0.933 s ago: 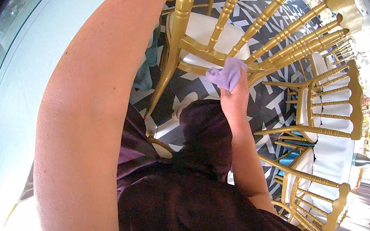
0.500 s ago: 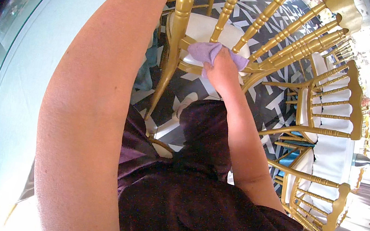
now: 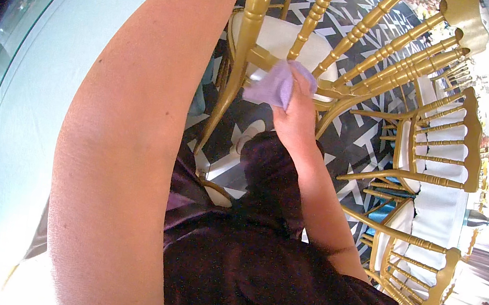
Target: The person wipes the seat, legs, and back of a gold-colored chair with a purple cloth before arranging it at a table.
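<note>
My right hand (image 3: 299, 110) is closed around a lavender cloth (image 3: 275, 85), which is bunched against the lower back rail of a gold chair (image 3: 252, 36). Part of that rail is hidden behind the cloth and my fingers. The chair has turned spindles and a white seat cushion (image 3: 278, 36). My left forearm stretches up the picture beside the chair's left post, and its hand lies beyond the top edge, out of sight. A small bit of teal shows where that arm meets the post.
A table with a pale blue cloth (image 3: 34, 106) runs along my left. Several more gold chairs (image 3: 464, 150) stand on the right by a white-draped table (image 3: 434, 214). The floor (image 3: 351, 136) has a black and white line pattern. My shoe (image 3: 252, 132) is below the chair.
My right hand has drawn the cloth slightly down and toward me along the rail, and the cloth is more bunched. The view has shifted a little, with the chair appearing farther right.
</note>
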